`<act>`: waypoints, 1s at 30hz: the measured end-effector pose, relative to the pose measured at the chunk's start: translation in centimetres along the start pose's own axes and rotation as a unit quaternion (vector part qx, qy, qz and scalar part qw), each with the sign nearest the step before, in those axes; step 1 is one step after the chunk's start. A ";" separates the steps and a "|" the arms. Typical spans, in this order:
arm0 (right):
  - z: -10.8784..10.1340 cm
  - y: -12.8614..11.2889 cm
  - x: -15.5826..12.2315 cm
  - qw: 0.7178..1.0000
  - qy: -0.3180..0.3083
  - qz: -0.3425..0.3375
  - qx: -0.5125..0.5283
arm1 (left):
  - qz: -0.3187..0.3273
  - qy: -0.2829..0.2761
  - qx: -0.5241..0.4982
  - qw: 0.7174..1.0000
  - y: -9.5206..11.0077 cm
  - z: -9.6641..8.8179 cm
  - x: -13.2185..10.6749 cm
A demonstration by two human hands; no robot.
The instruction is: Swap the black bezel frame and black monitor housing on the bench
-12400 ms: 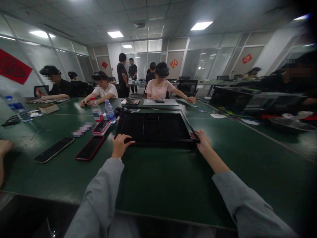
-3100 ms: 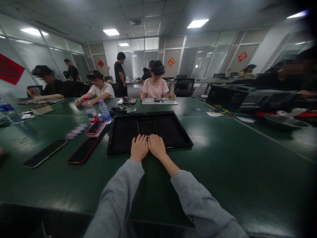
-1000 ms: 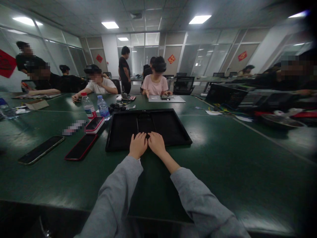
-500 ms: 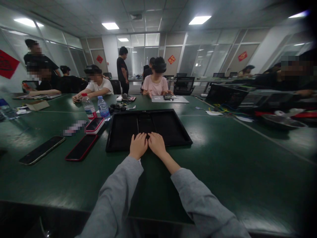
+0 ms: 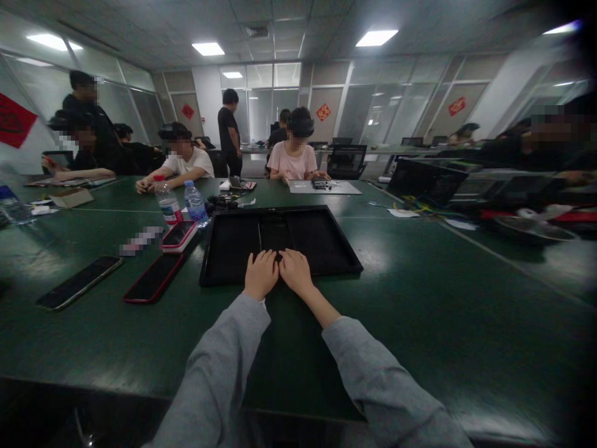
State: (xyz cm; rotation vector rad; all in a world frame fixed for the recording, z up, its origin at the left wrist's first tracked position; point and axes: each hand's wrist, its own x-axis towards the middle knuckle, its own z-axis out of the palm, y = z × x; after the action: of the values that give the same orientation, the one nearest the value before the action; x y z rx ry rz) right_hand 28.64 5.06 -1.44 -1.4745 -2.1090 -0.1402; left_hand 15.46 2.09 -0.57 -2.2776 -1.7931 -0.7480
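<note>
A shallow black rectangular tray [image 5: 321,239] with a raised rim lies on the green table, a narrow darker panel [image 5: 274,233] running down its middle. Both my hands rest palm down on the tray's near edge, side by side at its centre. My left hand [image 5: 261,274] has its fingers laid forward over the rim, loosely bent. Beside it, nearly touching at the thumbs, my right hand [image 5: 295,271] lies the same way. I see nothing held in either hand; the undersides of the fingers are hidden.
Left of the tray are a red-edged phone [image 5: 153,278], a dark phone [image 5: 80,283], a pink-and-white phone [image 5: 180,236] and two water bottles [image 5: 196,204]. A metal bowl [image 5: 534,229] and cables [image 5: 415,204] are at right. Opposite, a person in pink [image 5: 293,158] handles small parts on a grey board [image 5: 342,188].
My hands and the tray stay put. Across the table, the grey board has shifted slightly right. At far left, the standing person has moved a little to the right.
</note>
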 end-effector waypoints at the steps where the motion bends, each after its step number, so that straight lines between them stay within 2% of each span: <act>1: 0.0 0.0 0.0 1.000 -0.001 0.000 0.002 | -0.001 0.001 -0.001 1.000 0.0 0.0 0.0; 6: -0.3 -0.2 0.0 1.000 0.006 0.006 0.024 | -0.002 0.010 -0.019 1.000 -0.1 -0.2 0.1; 9: -0.8 0.2 -0.1 0.999 0.022 0.005 0.043 | -0.018 0.046 -0.032 0.998 -0.7 -0.8 0.2; 11: -1.2 1.4 -0.3 0.998 0.041 0.007 0.046 | -0.040 0.073 -0.033 0.996 -1.9 -1.4 0.2; 14: -1.9 5.1 -0.8 0.994 0.091 0.047 0.031 | -0.084 0.117 -0.031 0.989 -5.0 -2.6 -0.2; 18: -3.2 11.9 -1.6 0.976 0.167 0.135 0.017 | -0.175 0.207 -0.044 0.962 -10.8 -4.7 -1.5; 20: -3.9 14.6 -2.0 0.976 0.180 0.115 0.039 | -0.241 0.237 -0.058 0.939 -13.4 -5.6 -2.3; 22: -4.5 16.3 -2.2 0.971 0.205 0.111 0.046 | -0.305 0.230 -0.082 0.920 -15.4 -6.0 -3.0; 25: -4.6 17.6 -2.3 0.959 0.237 0.146 0.056 | -0.363 0.148 -0.136 0.910 -16.8 -5.7 -3.5; 27: -4.2 18.1 -2.3 0.956 0.225 0.173 0.073 | -0.369 0.102 -0.142 0.913 -17.0 -5.3 -3.6; 30: -3.3 18.9 -2.3 0.955 0.181 0.205 0.112 | -0.359 0.077 -0.130 0.921 -16.9 -4.7 -3.4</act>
State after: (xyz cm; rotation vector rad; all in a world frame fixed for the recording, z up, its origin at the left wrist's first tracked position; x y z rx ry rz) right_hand 47.31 9.29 -4.04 -1.5748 -1.4490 -0.0111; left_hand -2.42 1.86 -1.22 -1.5668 -2.5869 -1.2942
